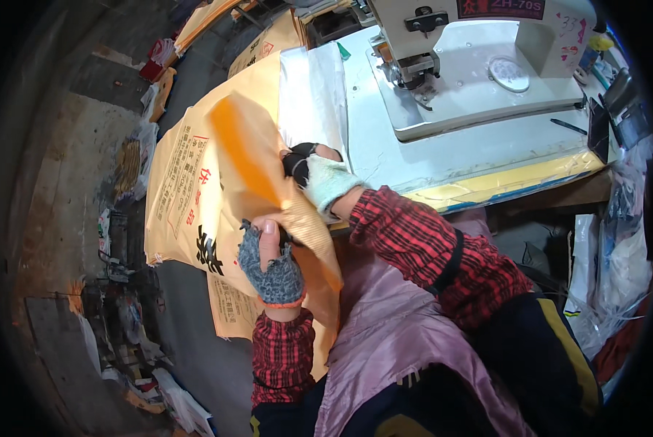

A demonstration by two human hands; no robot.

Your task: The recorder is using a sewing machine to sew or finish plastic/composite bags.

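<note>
Print runs sideways over the yellow paper bag (177,167), which lies left of the sewing machine (479,87): lines of small black characters, a red-outlined box, larger red characters, and heavy black ones partly covered near the left hand (270,262). That hand, in a grey fingerless glove, is nearer the wearer than the machine and pinches a fold of the bag beneath its thumb; its other fingertips are hidden. The right hand (319,175), in a pale glove with black finger coverings, is closer to the machine, curled against the bag's edge; whether it grips anything I cannot tell. An orange strip (246,149), blurred, crosses the bag on the side facing the machine. White sheeting (305,91) shows between bag and machine. Another bag (230,309), with small dark print, peeks out below, farther from the machine. On the machine itself, a dark plate (501,9) bears red and pale lettering, pink handwriting (571,36) marks its right end, and a white disc (509,74) carries faint, illegible marks.
</note>
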